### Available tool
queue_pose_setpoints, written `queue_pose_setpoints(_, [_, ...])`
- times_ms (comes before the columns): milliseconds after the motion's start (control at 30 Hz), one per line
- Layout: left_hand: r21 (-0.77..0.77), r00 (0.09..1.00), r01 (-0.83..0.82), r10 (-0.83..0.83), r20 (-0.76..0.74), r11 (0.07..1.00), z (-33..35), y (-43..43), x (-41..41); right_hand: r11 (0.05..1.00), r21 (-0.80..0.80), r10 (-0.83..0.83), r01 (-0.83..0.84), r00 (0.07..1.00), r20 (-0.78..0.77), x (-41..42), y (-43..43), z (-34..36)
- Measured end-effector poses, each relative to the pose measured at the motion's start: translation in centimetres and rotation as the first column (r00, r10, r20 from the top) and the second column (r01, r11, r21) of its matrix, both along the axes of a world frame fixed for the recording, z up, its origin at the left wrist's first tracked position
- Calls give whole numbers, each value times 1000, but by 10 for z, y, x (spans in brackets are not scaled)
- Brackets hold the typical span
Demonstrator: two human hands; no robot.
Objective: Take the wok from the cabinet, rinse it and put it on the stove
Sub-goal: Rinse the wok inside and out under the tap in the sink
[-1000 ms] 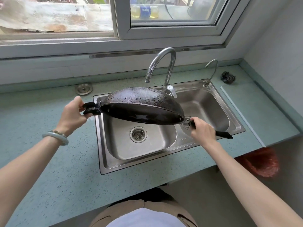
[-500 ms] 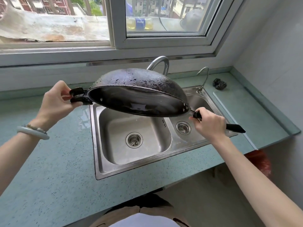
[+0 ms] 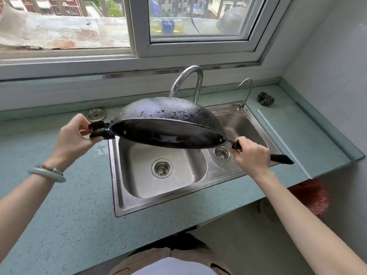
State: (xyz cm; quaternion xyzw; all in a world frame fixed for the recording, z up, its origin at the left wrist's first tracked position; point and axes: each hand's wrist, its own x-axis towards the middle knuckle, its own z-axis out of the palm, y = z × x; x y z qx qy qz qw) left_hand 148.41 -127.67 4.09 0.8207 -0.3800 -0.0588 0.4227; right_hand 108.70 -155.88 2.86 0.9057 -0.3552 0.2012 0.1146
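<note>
A black wok (image 3: 164,118) hangs upside down and tilted above the steel double sink (image 3: 123,203), its wet, blotchy underside facing up. My left hand (image 3: 72,138) grips the short helper handle at the wok's left rim. My right hand (image 3: 251,156) is closed around the long black handle, whose end sticks out to the right. The wok covers the lower part of the curved tap (image 3: 188,80). No water is running. The stove is not in view.
A small second tap (image 3: 245,92) stands at the sink's back right, with a dark steel scourer (image 3: 265,98) on the green countertop (image 3: 59,225) beyond it. A sink plug (image 3: 97,114) lies behind the left hand. The window sill is above; a red bag (image 3: 309,195) hangs below the counter's right end.
The wok was lifted from low over the left basin to well above the sink a second ago, and has since come slightly lower. Both hands kept their grip.
</note>
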Motion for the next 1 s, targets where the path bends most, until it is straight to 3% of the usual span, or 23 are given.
queue_pose_setpoints(100, [-62,998,-57,56,-22,996,-2,4,-8,1000,-1,5,-5,1000,10,-1,-2,-3])
queue_pose_setpoints(233, [91,997,-51,57,-61,995,-35,9,-22,995,100,-9,17,997,-76,-5,5,-32])
queue_pose_setpoints(333, [123,995,-53,63,-73,991,-40,11,-25,994,106,2,6,997,-77,-5,4,-34])
queue_pose_setpoints(467, [-18,997,-77,76,-26,997,-9,6,-20,999,-32,8,-7,1000,30,-2,-6,-8])
queue_pose_setpoints(567, [-122,993,-111,106,-45,986,4,7,-24,999,-39,11,-8,997,77,1,-7,-2])
queue_pose_setpoints(800, [107,992,-91,99,-78,990,-25,13,-32,999,44,11,-7,996,-83,-1,-1,-20])
queue_pose_setpoints(1000, [-61,992,-123,122,-14,991,1,7,-30,998,-63,14,-12,999,44,0,-6,-3])
